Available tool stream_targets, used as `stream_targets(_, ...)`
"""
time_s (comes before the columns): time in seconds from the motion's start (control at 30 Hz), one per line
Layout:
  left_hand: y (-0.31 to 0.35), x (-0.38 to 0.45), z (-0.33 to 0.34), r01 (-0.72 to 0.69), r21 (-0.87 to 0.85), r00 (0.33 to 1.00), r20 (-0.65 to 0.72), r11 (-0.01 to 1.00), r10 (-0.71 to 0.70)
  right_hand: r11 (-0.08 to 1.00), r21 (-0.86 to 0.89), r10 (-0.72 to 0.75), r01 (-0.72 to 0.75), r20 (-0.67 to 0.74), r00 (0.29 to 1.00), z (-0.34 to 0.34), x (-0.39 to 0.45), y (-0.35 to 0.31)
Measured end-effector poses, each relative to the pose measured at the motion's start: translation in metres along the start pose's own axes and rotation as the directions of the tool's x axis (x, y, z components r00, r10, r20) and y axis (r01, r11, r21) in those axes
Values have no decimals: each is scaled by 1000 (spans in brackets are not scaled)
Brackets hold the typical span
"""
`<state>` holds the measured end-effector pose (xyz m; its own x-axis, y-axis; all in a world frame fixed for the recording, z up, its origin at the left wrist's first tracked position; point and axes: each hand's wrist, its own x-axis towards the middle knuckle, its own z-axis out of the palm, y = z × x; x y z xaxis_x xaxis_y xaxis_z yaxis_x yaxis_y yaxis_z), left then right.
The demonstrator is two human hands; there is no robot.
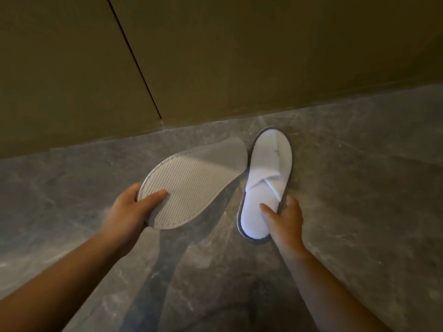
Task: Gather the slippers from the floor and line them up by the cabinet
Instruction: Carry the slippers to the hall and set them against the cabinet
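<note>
Two white slippers with grey edging. One slipper [268, 178] lies sole-down on the floor, toe towards the cabinet [215, 56]. My right hand [282, 219] grips its heel end, thumb on the insole and fingers at the outer rim. The other slipper [191, 185] is held above the floor, tilted with its ribbed grey sole facing me, toe end blurred. My left hand [134, 209] grips that one at the heel, thumb across the sole. The two slippers are nearly touching near the toes.
The olive-brown cabinet front runs across the top, with a dark door seam [136, 61] slanting down its left part. Its base meets the grey marble floor [359, 188] just beyond the slipper toes.
</note>
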<state>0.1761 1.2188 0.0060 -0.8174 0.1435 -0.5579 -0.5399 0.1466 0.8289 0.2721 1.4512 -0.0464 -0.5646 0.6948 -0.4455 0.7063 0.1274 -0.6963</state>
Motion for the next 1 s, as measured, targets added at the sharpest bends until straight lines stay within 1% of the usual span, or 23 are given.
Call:
stream_targets(0.03,8,-2,-5,-24,19,1000,6,1000,23,993,-87,-79,78,-4,997,-4,-3,-10)
stream_targets(0.07,17,-3,-11,-62,51,998,8,997,61,978,-122,-170,170,9,985,-7,-7,-22)
stream_targets(0.1,27,-5,-17,-105,95,994,6,990,105,958,-112,-262,265,38,964,-10,-11,-36)
stream_targets(0.17,44,-6,-29,-178,159,984,34,971,175,885,-63,-453,461,109,885,-10,-19,-64)
stream_targets(0.23,55,-8,-40,-211,153,973,128,965,192,788,-90,-579,610,230,782,-5,-29,-86)
stream_targets(0.3,61,-8,-44,-214,152,958,227,965,177,710,-132,-609,691,378,698,3,-37,-98)
stream_targets(0.33,62,-8,-45,-214,156,950,262,964,169,709,-130,-582,693,447,679,8,-40,-100)
stream_targets(0.37,63,-8,-44,-214,156,946,280,964,164,738,-106,-536,667,508,674,11,-44,-100)
stream_targets(0.4,63,-8,-42,-215,150,946,277,965,168,781,-72,-484,620,558,674,14,-47,-99)
stream_targets(0.43,62,-8,-39,-210,122,954,245,970,176,821,-37,-445,569,583,680,15,-49,-96)
stream_targets(0.47,61,-8,-37,-199,58,963,196,978,185,854,-4,-420,520,582,696,16,-50,-94)
stream_targets(0.53,57,-11,-31,-138,-122,982,116,983,152,921,83,-366,381,521,771,14,-49,-93)
stream_targets(0.57,53,-13,-27,-91,-167,986,126,982,113,945,159,-326,285,479,815,14,-47,-95)
stream_targets(0.63,40,-19,-18,-1,-139,969,244,990,35,939,322,-255,123,409,876,16,-44,-101)
stream_targets(0.7,30,-28,-6,47,-120,917,400,992,5,903,428,-206,30,371,905,22,-45,-108)
stream_targets(0.73,27,-31,0,56,-129,895,445,990,8,895,446,-189,8,363,912,25,-46,-110)
stream_targets(0.77,26,-33,4,58,-152,887,461,987,19,897,442,-182,8,353,918,27,-48,-111)
stream_targets(0.8,27,-33,8,58,-186,893,450,981,33,908,417,-192,36,338,921,29,-50,-113)
stream_targets(0.87,29,-30,12,37,-221,925,376,975,50,939,303,-252,164,279,927,30,-56,-112)
stream_targets(0.93,29,-27,14,-42,-198,949,298,979,101,936,152,-342,318,175,923,31,-59,-106)
stream_targets(0.97,29,-26,16,-92,-178,948,285,980,141,926,110,-376,362,150,915,32,-61,-103)
stream_targets(1.0,29,-27,17,-139,-156,938,296,978,181,922,106,-386,373,166,908,33,-62,-101)
